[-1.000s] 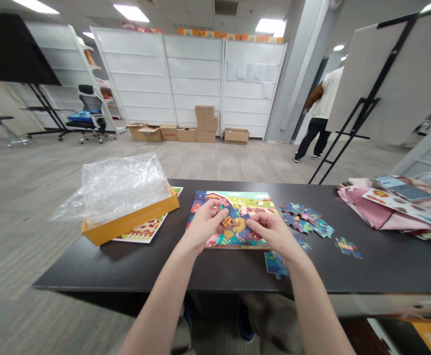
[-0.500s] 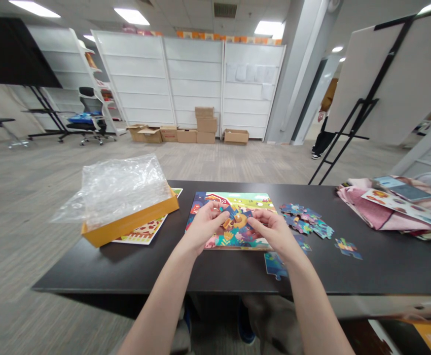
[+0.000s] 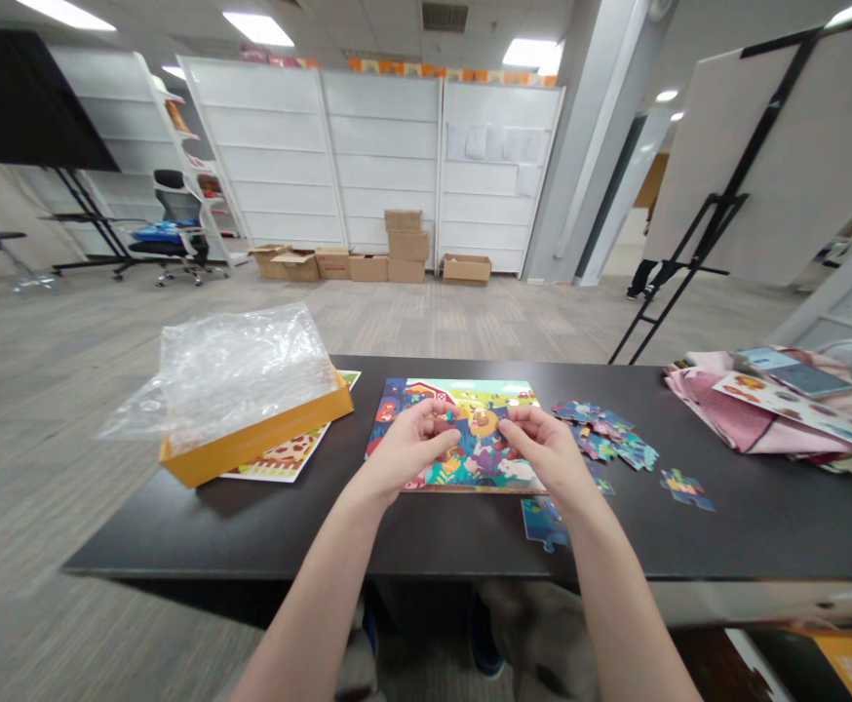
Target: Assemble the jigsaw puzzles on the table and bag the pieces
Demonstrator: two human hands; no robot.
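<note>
Over the middle of the table, my left hand [image 3: 415,448] pinches a small puzzle piece, mostly hidden behind its fingers. Facing it, my right hand [image 3: 543,450] grips the edge of a dark blue puzzle piece [image 3: 497,427] between thumb and fingers. Beneath both hands lies a colourful picture board [image 3: 451,475] with a red barn, green field and animals. To the right of my right hand sits a pile of loose puzzle pieces [image 3: 605,429]. One blue piece [image 3: 541,523] lies near my right wrist, and another piece [image 3: 685,487] rests farther right.
At the left stands a yellow box [image 3: 265,436] with clear plastic wrap [image 3: 247,366] on top, over a printed sheet [image 3: 294,458]. Pink cloths [image 3: 715,400] carry a phone [image 3: 795,372] and a sticker sheet on the right. The black table [image 3: 251,541] ends close to me.
My hands have drawn slightly apart, and the pieces between them look more separated. More of the board's white animal shows. In the background, a person has moved behind the whiteboard stand.
</note>
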